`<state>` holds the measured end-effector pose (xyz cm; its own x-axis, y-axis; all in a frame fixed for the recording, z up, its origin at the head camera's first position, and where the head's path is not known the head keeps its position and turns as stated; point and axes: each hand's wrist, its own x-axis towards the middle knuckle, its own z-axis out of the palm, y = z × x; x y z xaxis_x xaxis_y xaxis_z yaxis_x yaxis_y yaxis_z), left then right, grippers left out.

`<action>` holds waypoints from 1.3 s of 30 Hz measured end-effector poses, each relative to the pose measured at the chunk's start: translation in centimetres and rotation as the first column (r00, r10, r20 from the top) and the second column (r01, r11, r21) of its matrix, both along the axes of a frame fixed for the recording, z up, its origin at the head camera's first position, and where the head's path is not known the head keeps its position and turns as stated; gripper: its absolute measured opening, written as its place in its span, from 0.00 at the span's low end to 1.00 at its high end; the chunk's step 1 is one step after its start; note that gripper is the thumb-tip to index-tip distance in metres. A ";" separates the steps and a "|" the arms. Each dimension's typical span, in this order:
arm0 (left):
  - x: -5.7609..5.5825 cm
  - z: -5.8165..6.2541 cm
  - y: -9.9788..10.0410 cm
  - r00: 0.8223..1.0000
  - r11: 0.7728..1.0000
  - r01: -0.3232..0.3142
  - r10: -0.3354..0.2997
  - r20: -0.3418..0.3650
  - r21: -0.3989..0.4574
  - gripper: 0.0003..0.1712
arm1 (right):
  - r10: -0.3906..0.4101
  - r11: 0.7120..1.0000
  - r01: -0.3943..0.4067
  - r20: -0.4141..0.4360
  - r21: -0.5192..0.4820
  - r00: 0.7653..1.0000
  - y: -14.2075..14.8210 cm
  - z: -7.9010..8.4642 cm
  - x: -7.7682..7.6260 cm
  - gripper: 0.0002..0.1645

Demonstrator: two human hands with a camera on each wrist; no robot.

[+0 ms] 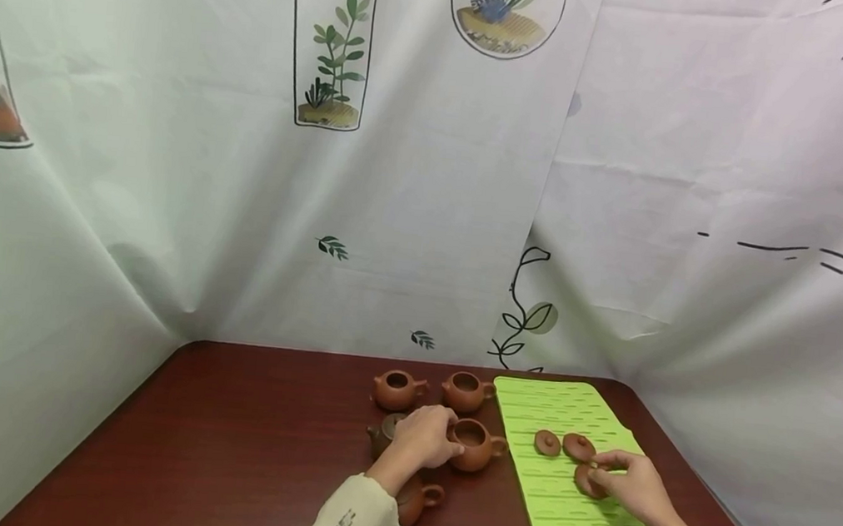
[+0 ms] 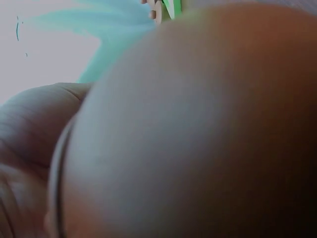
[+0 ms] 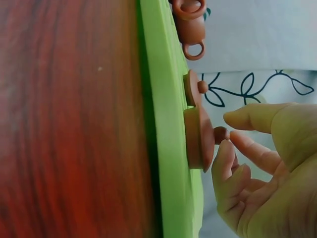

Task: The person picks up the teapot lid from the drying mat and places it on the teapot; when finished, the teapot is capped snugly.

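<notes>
My left hand (image 1: 421, 437) grips the spout side of an open reddish-brown clay teapot (image 1: 476, 452), whose handle points right. A blurred rounded brown surface (image 2: 198, 129) fills most of the left wrist view, beside part of that hand (image 2: 29, 129). On a lime-green mat (image 1: 542, 516), my right hand (image 1: 631, 484) pinches the knob of a round clay teapot lid (image 1: 588, 481). That lid (image 3: 198, 139) lies against the mat in the right wrist view, its knob between the fingertips. Two more lids (image 1: 547, 443) (image 1: 579, 447) lie just beyond it.
Two lidless teapots (image 1: 395, 391) (image 1: 464, 393) stand at the back. A darker teapot (image 1: 380, 436) is partly hidden behind my left hand, and another teapot (image 1: 411, 503) sits partly under the left forearm. White patterned cloth (image 1: 426, 213) surrounds the dark red table (image 1: 240, 448).
</notes>
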<state>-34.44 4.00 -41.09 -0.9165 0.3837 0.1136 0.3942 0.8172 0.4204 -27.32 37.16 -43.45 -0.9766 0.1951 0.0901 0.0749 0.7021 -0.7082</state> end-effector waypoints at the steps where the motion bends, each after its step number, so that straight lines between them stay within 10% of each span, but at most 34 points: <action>1: 0.0 0.0 0.0 1.000 1.000 -0.005 0.005 -0.003 -0.001 0.23 | -0.002 1.000 0.002 0.008 -0.001 1.000 0.0 0.0 0.0 0.18; 39: 0.8 -0.6 1.3 0.997 0.994 -0.059 0.053 0.059 0.096 0.26 | -0.011 0.998 0.009 -0.038 -0.056 0.999 -2.2 0.4 0.2 0.15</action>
